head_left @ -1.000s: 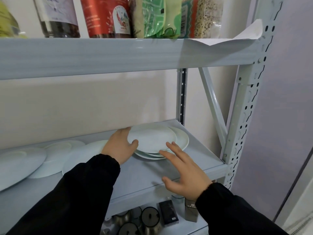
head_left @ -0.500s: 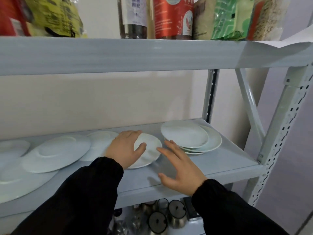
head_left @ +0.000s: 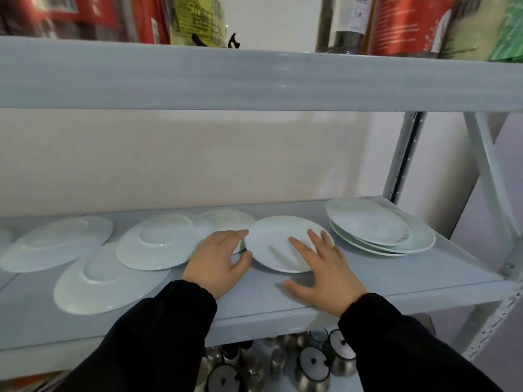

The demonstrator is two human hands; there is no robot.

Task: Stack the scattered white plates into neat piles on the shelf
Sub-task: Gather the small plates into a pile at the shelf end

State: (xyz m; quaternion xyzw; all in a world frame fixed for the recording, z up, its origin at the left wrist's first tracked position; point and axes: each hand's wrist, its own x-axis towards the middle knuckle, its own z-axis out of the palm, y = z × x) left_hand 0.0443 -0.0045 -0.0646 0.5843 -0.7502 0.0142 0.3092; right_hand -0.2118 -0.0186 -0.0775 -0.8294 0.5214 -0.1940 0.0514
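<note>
Step in hand, as I judge it: pick-up of one small white plate (head_left: 278, 244) for transfer to the pile (head_left: 379, 230) at the right end of the shelf (head_left: 424, 278).

1. Left hand (head_left: 216, 260): I have it at the plate's left rim, thumb low at the edge and fingers curled along it. It touches the rim; I cannot tell whether the grip is closed.
2. Right hand (head_left: 325, 268): fingers spread wide and flat, fingertips (head_left: 294, 241) resting on the plate's upper face, palm over the shelf front. It holds nothing.
3. The plate sits mid-shelf, just beside the pile and apart from it.

Next move, as I judge it: lift the plate clear, carry it right, and lower it centred on the pile. The pile's plates are offset, so squaring is needed.

Shelf contents: several upturned plates (head_left: 164, 241) overlap at the left. The tier above carries bottles and packets (head_left: 198, 21); the tier below carries metal pots (head_left: 311, 369).
</note>
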